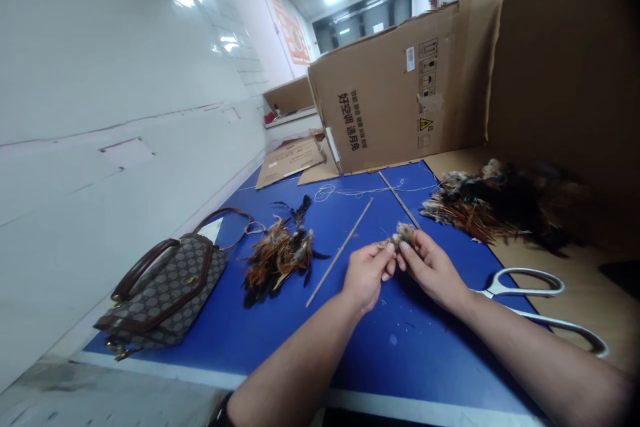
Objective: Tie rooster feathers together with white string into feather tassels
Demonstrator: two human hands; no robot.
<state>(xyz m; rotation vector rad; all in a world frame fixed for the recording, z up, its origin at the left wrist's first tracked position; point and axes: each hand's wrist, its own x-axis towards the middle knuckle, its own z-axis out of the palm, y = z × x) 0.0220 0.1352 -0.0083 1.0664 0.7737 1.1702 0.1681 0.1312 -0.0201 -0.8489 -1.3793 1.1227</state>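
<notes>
My left hand (367, 273) and my right hand (433, 268) meet over the blue table top (350, 333), fingers pinched together on a small tuft of feathers (403, 235) at the near end of a thin stick (397, 197). The stick runs away from me toward the boxes. A second thin stick (340, 250) lies loose just left of my left hand. A bundle of orange and black feathers (277, 255) lies further left. A larger pile of dark feathers (500, 203) rests to the right on brown cardboard.
Large metal scissors (540, 307) lie beside my right forearm. A patterned handbag (165, 290) sits at the table's left edge by the white wall. Tall cardboard boxes (400, 93) stand behind and to the right. Thin thread (350, 192) loops near the far edge.
</notes>
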